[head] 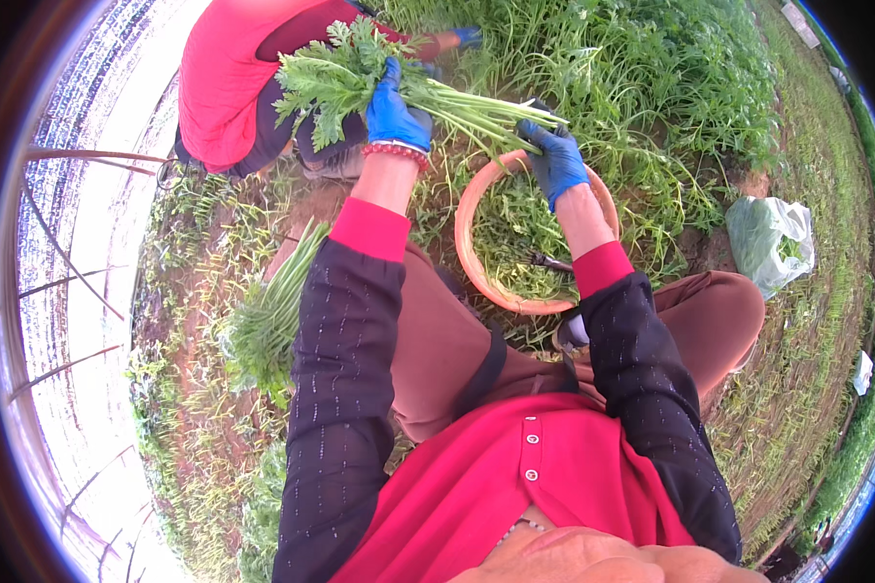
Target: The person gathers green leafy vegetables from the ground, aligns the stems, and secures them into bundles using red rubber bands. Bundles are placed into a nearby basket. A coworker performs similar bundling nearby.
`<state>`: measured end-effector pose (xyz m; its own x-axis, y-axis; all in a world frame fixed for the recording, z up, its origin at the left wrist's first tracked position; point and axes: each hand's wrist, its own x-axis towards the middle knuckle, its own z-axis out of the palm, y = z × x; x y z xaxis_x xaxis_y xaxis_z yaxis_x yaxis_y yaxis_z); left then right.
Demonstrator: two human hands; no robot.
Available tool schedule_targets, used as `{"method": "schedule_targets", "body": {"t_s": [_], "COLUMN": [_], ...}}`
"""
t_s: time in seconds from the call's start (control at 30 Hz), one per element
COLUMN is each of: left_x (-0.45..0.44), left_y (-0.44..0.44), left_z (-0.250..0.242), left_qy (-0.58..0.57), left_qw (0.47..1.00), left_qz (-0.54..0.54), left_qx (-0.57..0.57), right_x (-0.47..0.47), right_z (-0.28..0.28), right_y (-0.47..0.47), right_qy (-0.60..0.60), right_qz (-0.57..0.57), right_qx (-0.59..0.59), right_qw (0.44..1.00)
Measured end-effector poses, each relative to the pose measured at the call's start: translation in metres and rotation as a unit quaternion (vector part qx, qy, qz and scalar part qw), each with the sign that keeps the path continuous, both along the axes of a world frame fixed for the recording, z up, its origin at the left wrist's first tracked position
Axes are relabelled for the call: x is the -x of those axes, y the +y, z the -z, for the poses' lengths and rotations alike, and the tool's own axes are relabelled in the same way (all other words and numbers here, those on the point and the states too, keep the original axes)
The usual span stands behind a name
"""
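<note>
A bunch of leafy greens with lobed leaves and long pale stems (467, 109) lies across both my hands over the ground. My left hand (399, 113), in a blue glove, grips it just below the leaves. At the cut stem ends, the gloved fingers of my right hand (556, 162) close around the stalks; the glove is dark at the fingertips. Below that hand stands an orange plastic basin (469, 244) holding loose green leaves and trimmings (507, 237). A dark-handled tool (550, 261) rests in it, partly hidden by my right forearm.
Another bundle of greens (273, 321) lies left of my leg. A co-worker in a red vest (222, 87) crouches at the upper left, close to the leaves. Uncut plants (671, 87) grow ahead. A white plastic bag of greens (769, 244) sits at the right.
</note>
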<state>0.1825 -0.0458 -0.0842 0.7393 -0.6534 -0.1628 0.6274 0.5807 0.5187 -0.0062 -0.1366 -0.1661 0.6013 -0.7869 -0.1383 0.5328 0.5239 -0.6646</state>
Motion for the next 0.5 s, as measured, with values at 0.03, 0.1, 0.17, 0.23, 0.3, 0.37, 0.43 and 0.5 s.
{"method": "schedule_targets", "body": {"t_s": [0.03,0.1,0.17,0.23,0.3,0.37,0.43,0.5], "left_x": [0.0,-0.002,-0.005,-0.006,-0.004,0.0,0.002,-0.001], "left_y": [0.0,0.0,0.0,0.0,0.0,-0.001,-0.001,0.001], "left_z": [0.001,0.002,0.002,0.002,0.001,0.0,0.0,-0.001], "left_qy": [0.003,0.012,0.023,0.026,0.034,0.032,0.019,0.023], "left_qw": [1.0,1.0,0.999,0.999,0.999,0.999,1.0,0.999], "left_qz": [0.005,0.009,0.009,0.018,0.018,0.009,0.007,0.017], "left_qx": [0.006,0.015,0.02,0.023,0.014,0.017,0.016,0.031], "right_x": [0.002,0.005,0.006,0.004,0.001,-0.002,-0.002,0.004], "right_z": [0.0,0.0,0.0,0.0,0.0,0.002,0.008,0.019], "right_y": [0.001,0.002,0.003,0.004,0.004,0.004,0.002,-0.001], "right_qy": [0.003,0.009,0.009,-0.019,-0.018,-0.007,-0.014,0.037], "right_qz": [-0.012,-0.037,-0.036,-0.043,-0.013,0.026,0.007,0.017], "right_qx": [0.004,0.011,0.005,-0.013,-0.03,-0.035,0.002,0.051], "right_qw": [1.0,0.999,0.999,0.999,0.999,0.999,1.0,0.998]}}
